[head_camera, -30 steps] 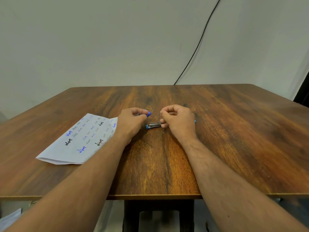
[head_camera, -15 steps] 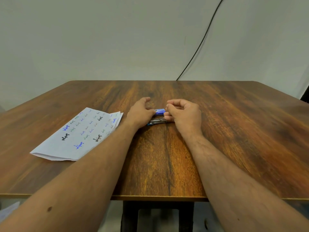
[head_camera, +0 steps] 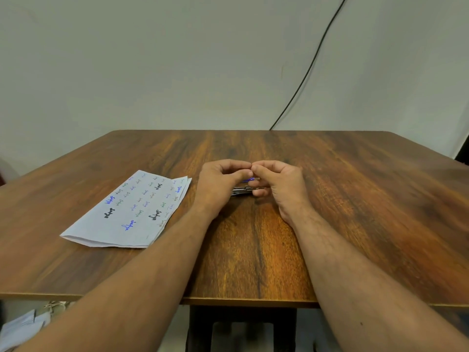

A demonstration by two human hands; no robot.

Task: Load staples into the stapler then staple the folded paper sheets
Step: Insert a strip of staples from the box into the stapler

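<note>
A small stapler (head_camera: 243, 191) with a blue top and a metal body lies at the middle of the wooden table (head_camera: 355, 199), mostly hidden between my hands. My left hand (head_camera: 220, 184) curls round its left end, thumb on the blue top. My right hand (head_camera: 278, 184) grips the right end, fingers curled under and over it. The fingertips of both hands meet above the stapler. No staples show. The folded paper sheets (head_camera: 132, 212), white with handwritten blue and black words, lie flat to the left of my left hand.
A black cable (head_camera: 311, 69) runs down the pale wall behind the table. Below the table's front edge at the far left lies some crumpled paper (head_camera: 22, 329) on the floor. The dark table leg (head_camera: 241, 326) stands under the centre.
My hands have closed in over the stapler until the fingertips meet, and my left thumb now lies on its blue top. The camera has tilted, so the table sits lower in view.
</note>
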